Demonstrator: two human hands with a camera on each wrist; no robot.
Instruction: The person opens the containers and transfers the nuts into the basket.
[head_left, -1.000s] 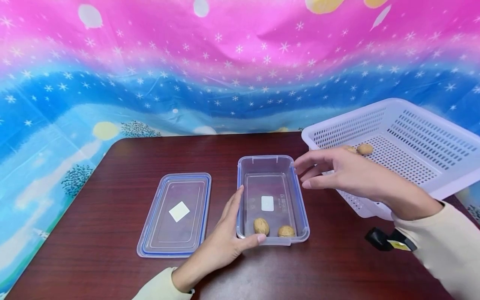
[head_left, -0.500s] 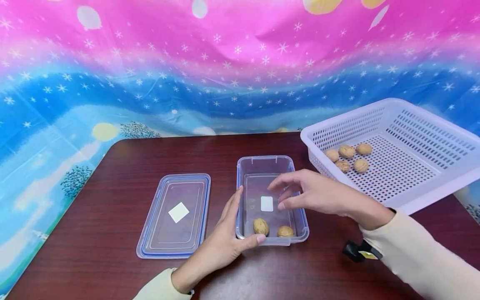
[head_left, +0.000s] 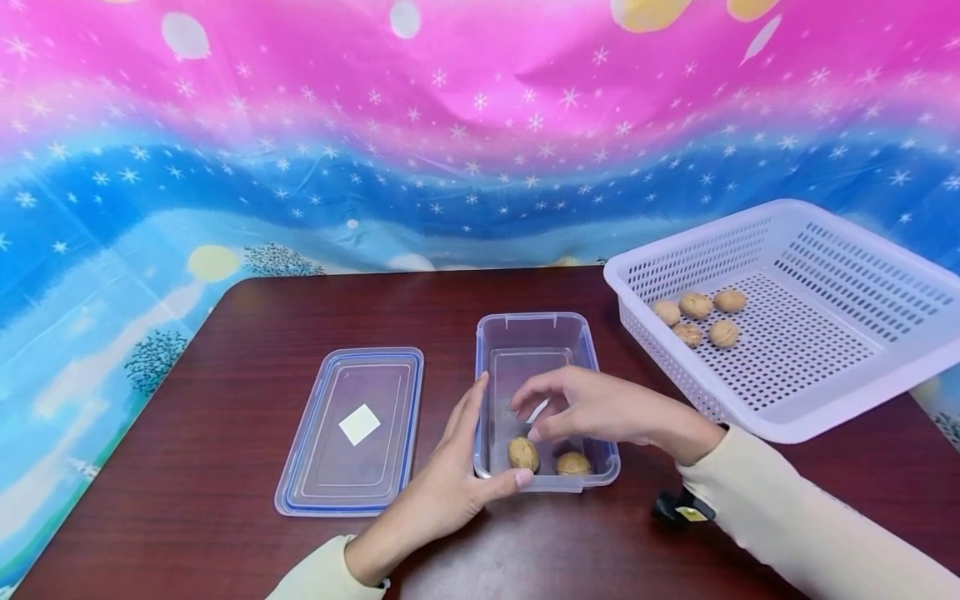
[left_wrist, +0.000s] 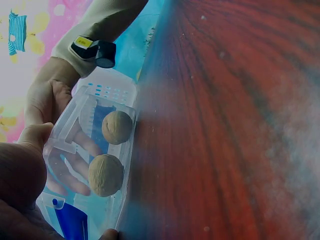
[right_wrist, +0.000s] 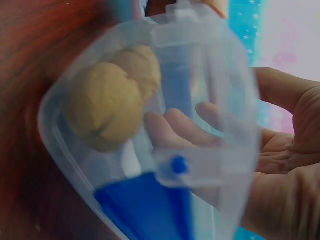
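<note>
In the head view, a clear plastic food container [head_left: 528, 333] with blue edging stands uncovered on the table. Two walnuts lie at its near end, the left walnut [head_left: 522, 454] and the right walnut [head_left: 573, 464]. My left hand [head_left: 448, 475] holds the near left corner, thumb over the near rim and fingers along the left wall. Inside the container, my right hand [head_left: 592, 406] hovers with loosely bent fingers, just above the left walnut. The right wrist view shows its fingers [right_wrist: 187, 127] through the wall, spread and apart from the walnuts, holding nothing.
The container's lid [head_left: 352, 467], with a pale square sticker, lies flat to the left. At the right stands a white perforated basket [head_left: 862, 267] with several walnuts [head_left: 696, 306] in its left part. A patterned cloth [head_left: 450, 125] hangs behind the dark wooden table [head_left: 202, 433].
My right hand has moved left and nearer from beside the basket into the container, uncovering the basket's walnuts. My left hand, the container and its two walnuts stay in place.
</note>
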